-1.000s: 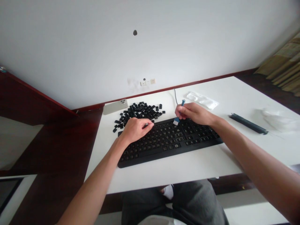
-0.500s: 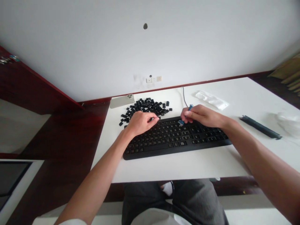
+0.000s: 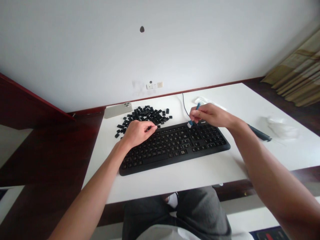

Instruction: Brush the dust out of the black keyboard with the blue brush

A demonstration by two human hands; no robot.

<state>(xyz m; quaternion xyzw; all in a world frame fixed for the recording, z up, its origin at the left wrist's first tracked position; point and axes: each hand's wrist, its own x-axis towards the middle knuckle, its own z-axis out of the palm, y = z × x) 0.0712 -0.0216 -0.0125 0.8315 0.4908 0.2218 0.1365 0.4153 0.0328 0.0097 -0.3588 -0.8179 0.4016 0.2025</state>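
Observation:
A black keyboard (image 3: 160, 162) lies on the white table with its keycaps off and the key sockets bare. My left hand (image 3: 139, 134) is closed at the keyboard's back edge, left of the middle, thumb and fingers pinched on that edge. In my right hand (image 3: 208, 115) is a small blue brush (image 3: 190, 123), its pale bristles down at the back edge, above the gap before the number pad. Blue bristles also stick up from the brush's other end, above my fist. Loose black keycaps (image 3: 156, 116) are heaped behind my left hand.
A phone (image 3: 117, 110) lies at the table's back left corner. White packaging (image 3: 203, 100) sits behind my right hand; a crumpled white bag (image 3: 282, 128) and a dark, long object (image 3: 261, 134) are to the right. A cable (image 3: 185, 103) runs back toward the wall.
The view has turned right, so everything appears further left. Along the keyboard, the brush in my right hand has shifted right and toward the back edge. My left hand keeps its place.

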